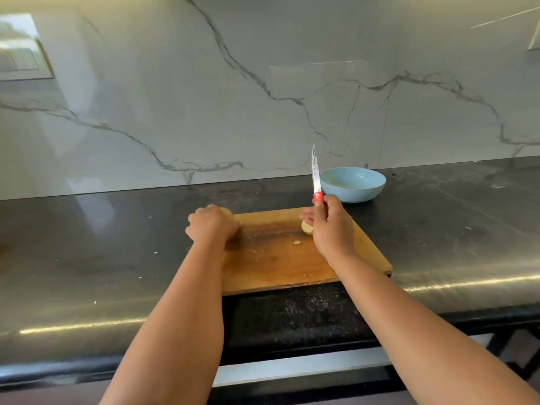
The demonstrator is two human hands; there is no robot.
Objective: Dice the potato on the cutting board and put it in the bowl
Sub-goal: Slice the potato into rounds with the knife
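Head view: L hand (211, 225) fingers curled over potato half (227, 212) at cutting board (271, 258) left edge; R hand (328, 226) grips knife (316, 176), blade up, w/ second potato piece (306, 228) beside it. Bowl (352, 184) behind on counter (117, 244).

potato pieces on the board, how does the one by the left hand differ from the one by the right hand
The left potato piece sits at the cutting board's far left corner, mostly covered by the left hand gripping it. The right potato piece lies further right, uncovered on its left side, beside the right hand, which holds the knife blade-up. Both are pale yellow and rest on the board.
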